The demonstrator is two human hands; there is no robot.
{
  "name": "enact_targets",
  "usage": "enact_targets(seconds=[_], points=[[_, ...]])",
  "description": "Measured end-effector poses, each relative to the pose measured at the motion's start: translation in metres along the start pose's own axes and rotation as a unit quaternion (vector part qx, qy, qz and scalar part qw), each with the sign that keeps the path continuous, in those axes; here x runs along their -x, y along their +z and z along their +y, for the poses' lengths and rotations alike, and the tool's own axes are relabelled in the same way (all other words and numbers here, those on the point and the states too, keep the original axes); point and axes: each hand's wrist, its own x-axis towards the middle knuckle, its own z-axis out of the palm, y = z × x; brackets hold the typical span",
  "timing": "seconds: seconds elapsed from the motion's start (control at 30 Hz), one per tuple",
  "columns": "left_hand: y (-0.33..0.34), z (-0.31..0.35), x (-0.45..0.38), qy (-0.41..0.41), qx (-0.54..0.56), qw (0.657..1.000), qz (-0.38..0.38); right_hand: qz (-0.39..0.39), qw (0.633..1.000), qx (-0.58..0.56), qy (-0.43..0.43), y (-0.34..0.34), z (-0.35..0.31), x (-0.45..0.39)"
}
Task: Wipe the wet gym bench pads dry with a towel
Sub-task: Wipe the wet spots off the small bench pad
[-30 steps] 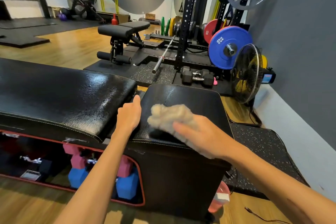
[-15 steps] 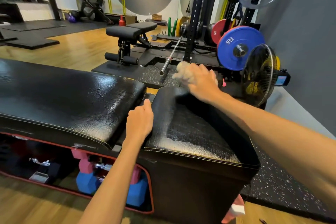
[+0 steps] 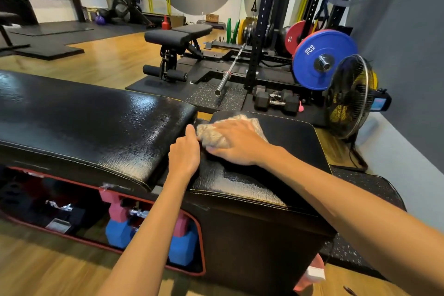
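The long pad (image 3: 84, 125) spans 9 to 3 o'clock, wet, on the tabletop over a wooden floor (image 3: 101, 60). The short pad (image 3: 283, 146) adjoins at 3 o'clock. The right hand (image 3: 237, 144) presses the bunched towel (image 3: 216, 134) flat-fingered at the short pad's 10 o'clock corner. The left hand (image 3: 183, 155) has its grip curled over that pad's edge.

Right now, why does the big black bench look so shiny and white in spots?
In the head view, room light glares off the wet long pad; the short pad gleams near its front seam, duller by the towel; the wide lens bends the edges.
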Motion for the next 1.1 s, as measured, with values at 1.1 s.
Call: enact_targets(seconds=[1.1], points=[[0.005, -0.024, -0.021, -0.153, 0.348, 0.925, -0.018, 0.103, 0.955, -0.21, 0.183, -0.039, 0.05, -0.048]])
